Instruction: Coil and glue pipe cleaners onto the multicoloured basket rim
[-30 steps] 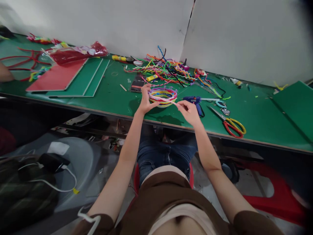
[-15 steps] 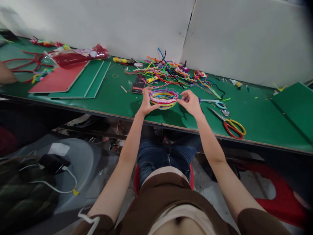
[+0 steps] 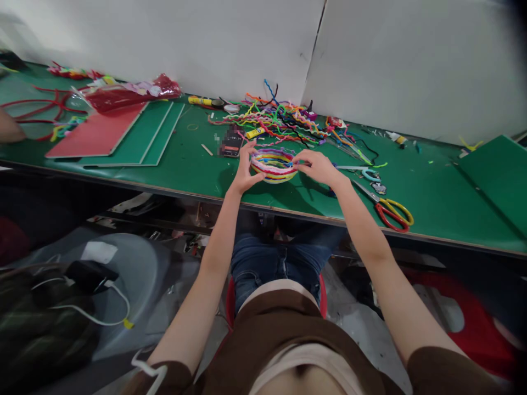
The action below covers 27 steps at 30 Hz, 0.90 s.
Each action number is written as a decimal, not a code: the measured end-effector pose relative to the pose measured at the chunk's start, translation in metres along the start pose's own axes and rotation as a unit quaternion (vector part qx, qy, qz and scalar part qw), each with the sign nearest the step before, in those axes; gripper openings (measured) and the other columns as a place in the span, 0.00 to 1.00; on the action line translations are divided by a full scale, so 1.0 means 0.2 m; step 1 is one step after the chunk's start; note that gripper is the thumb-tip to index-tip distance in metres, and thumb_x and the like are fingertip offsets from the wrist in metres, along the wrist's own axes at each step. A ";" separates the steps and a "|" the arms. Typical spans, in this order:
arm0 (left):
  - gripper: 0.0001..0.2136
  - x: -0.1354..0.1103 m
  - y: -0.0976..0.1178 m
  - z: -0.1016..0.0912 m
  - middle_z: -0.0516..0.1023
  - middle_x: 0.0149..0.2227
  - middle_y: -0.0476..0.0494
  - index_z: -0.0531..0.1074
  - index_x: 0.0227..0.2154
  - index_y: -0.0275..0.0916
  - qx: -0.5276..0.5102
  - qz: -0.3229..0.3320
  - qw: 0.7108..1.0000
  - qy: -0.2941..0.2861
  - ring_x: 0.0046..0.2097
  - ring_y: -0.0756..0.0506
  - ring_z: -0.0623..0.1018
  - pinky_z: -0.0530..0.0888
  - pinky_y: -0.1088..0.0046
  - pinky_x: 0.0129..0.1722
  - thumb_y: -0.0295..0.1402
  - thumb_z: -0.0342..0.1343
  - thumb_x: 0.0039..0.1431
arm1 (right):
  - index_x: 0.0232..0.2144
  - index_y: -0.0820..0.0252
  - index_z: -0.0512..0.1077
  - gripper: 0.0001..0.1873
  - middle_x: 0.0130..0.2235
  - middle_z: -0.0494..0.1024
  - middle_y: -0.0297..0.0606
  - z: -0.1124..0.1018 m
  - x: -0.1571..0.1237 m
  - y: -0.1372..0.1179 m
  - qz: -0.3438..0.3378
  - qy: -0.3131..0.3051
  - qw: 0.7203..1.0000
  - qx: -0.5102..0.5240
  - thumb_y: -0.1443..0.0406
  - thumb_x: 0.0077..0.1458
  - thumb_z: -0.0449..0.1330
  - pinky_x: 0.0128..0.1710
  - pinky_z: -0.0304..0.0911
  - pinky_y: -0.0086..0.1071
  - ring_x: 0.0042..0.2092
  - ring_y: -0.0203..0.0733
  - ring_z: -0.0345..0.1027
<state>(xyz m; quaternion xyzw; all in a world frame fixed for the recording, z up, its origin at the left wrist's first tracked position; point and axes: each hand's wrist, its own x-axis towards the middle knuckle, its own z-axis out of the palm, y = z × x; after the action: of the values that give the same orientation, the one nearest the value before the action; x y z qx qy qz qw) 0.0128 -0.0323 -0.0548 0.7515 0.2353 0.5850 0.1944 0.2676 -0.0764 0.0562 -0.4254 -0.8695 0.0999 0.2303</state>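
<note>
A small bowl woven from many-coloured pipe cleaners (image 3: 273, 165) rests on the green table (image 3: 185, 164) near its front edge. My left hand (image 3: 246, 167) curls round the bowl's left side and grips its rim. On the right rim my right hand (image 3: 318, 167) pinches with thumb and fingers, apparently on the end of a pink pipe cleaner there. Both hands touch the bowl.
A heap of loose pipe cleaners (image 3: 280, 118) lies behind the bowl. Red and yellow scissors (image 3: 389, 208) lie to the right, a dark phone (image 3: 231, 144) to the left. Red and green boards (image 3: 119, 131) are stacked further left. Another person's hand (image 3: 8, 129) shows at the far left.
My right hand carried the pink pipe cleaner from in front of the bowl round to the right rim, covering the blue glue gun. The left hand kept its hold.
</note>
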 end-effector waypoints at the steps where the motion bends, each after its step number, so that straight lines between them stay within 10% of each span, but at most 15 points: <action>1: 0.34 0.00 0.01 0.00 0.52 0.63 0.38 0.55 0.54 0.49 -0.007 -0.008 1.000 0.001 0.66 0.35 0.57 0.65 0.54 0.59 0.59 0.57 0.48 | 0.39 0.57 0.77 0.12 0.42 0.77 0.40 0.00 0.00 0.00 -0.010 -0.011 1.000 -0.012 0.60 0.58 0.57 0.37 0.60 0.33 0.39 0.41 0.68; 11: 0.19 -0.01 0.18 -0.04 0.56 0.62 0.42 0.68 0.46 0.48 0.192 0.032 0.975 0.106 0.66 0.33 0.55 0.56 0.45 0.63 0.49 0.57 0.53 | 0.42 0.58 0.74 0.14 0.46 0.75 0.41 0.03 0.01 -0.09 -0.002 -0.025 0.995 -0.093 0.63 0.63 0.49 0.37 0.57 0.32 0.46 0.43 0.68; 27: 0.17 -0.01 0.15 0.03 0.62 0.56 0.39 0.69 0.32 0.43 0.224 0.001 0.974 0.037 0.67 0.32 0.49 0.50 0.43 0.64 0.52 0.56 0.55 | 0.42 0.57 0.74 0.15 0.46 0.76 0.40 0.02 0.02 -0.22 0.019 -0.042 0.981 -0.190 0.64 0.64 0.48 0.32 0.53 0.32 0.47 0.44 0.68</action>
<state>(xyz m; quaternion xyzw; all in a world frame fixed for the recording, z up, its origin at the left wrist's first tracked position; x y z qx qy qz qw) 0.0212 -0.0583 -0.0401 0.7539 0.3669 0.5448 0.0113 0.2327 -0.0994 0.0705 -0.4730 -0.8734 -0.0453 0.1065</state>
